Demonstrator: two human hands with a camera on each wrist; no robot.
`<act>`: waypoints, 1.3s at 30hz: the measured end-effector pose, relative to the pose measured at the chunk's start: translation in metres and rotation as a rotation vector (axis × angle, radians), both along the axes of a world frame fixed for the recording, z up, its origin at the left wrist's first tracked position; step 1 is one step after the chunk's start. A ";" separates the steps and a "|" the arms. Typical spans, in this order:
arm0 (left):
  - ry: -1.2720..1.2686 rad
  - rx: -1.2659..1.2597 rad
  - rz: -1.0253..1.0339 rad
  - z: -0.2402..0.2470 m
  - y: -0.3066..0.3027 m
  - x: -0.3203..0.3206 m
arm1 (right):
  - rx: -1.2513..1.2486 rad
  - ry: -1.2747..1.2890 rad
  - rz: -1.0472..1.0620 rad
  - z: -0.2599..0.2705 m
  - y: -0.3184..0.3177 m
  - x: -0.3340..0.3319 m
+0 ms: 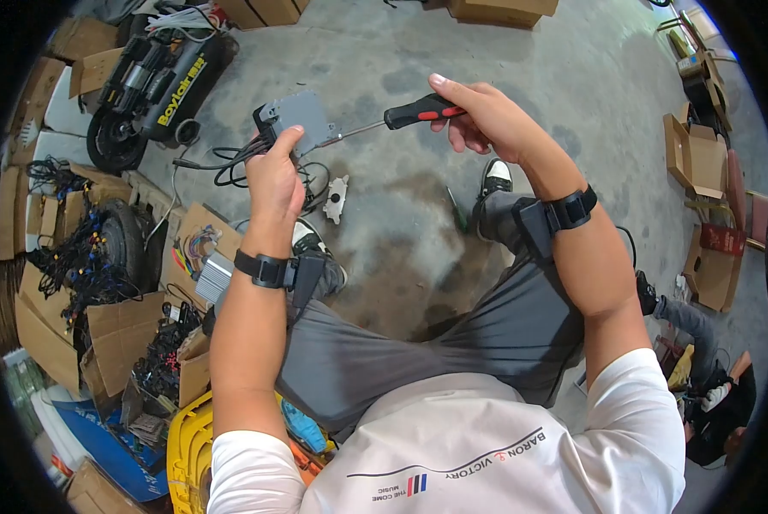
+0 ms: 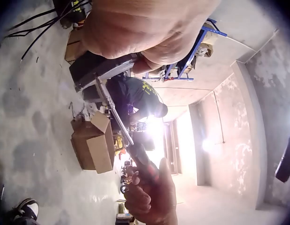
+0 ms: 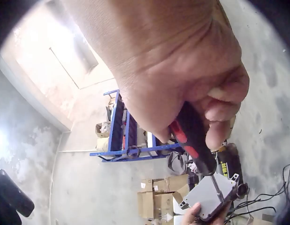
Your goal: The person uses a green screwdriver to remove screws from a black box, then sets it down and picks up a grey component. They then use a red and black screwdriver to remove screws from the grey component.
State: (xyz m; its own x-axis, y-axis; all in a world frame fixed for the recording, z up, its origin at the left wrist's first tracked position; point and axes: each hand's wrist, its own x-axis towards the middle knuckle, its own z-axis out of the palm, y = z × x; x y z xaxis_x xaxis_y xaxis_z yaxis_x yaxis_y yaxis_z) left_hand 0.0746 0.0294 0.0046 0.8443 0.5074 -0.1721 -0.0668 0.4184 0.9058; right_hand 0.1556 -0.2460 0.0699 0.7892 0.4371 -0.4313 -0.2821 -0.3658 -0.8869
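My left hand (image 1: 274, 184) grips a flat grey metal-cased module (image 1: 308, 118) by its near edge, the thumb lying on top. Black cables (image 1: 230, 156) run off the module's left side. In my right hand (image 1: 497, 122) is a screwdriver (image 1: 414, 112) with a black and red handle, fingers curled round its end. Its shaft points left, the tip right at the module's edge near a corner. The right wrist view shows the screwdriver (image 3: 196, 140) reaching down to the module (image 3: 208, 194), with fingertips of the left hand beneath the casing.
A pale metal bracket (image 1: 336, 200) and a green-handled tool (image 1: 457, 210) lie on the concrete floor between the feet. To the left stand an air compressor (image 1: 174, 90) and cartons of tangled wires (image 1: 75, 248). Open boxes (image 1: 696, 158) and another person (image 1: 726, 398) are at the right.
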 end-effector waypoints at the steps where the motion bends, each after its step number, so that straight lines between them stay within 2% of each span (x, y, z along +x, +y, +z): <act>1: 0.002 -0.001 -0.001 -0.002 0.001 -0.001 | -0.002 0.020 -0.004 0.000 0.000 -0.001; 9: 0.026 0.020 0.055 0.004 0.006 -0.008 | 0.007 -0.063 0.103 -0.011 0.003 -0.001; 11: 0.049 0.014 0.048 0.005 0.010 -0.009 | -0.077 -0.319 0.200 -0.008 0.004 -0.004; 12: 0.069 0.008 0.042 0.006 0.012 -0.010 | -0.078 -0.319 0.203 -0.006 0.004 -0.005; 14: 0.062 0.025 0.037 0.003 0.013 -0.011 | -0.145 -0.515 0.282 -0.003 0.003 -0.005; 15: 0.056 0.043 0.024 0.003 0.013 -0.010 | -0.144 -0.514 0.283 -0.006 0.003 -0.005; 17: 0.099 0.021 0.040 0.005 0.013 -0.011 | -0.009 -0.672 0.338 -0.014 0.002 -0.004; 24: 0.165 0.047 0.041 -0.001 0.024 -0.011 | -0.021 -0.736 0.458 -0.006 0.005 -0.010; 29: 0.230 0.043 0.023 0.000 0.027 -0.014 | -0.019 -1.021 0.559 -0.020 0.004 -0.005; 33: 0.269 0.045 0.001 -0.002 0.029 -0.014 | -0.030 -1.052 0.568 -0.024 0.004 -0.008; 35: 0.273 0.035 -0.001 -0.001 0.030 -0.011 | -0.052 -0.747 0.528 -0.021 0.005 -0.015; 39: 0.230 0.055 0.018 0.007 0.029 -0.005 | -0.058 -0.657 0.452 -0.021 0.008 -0.022</act>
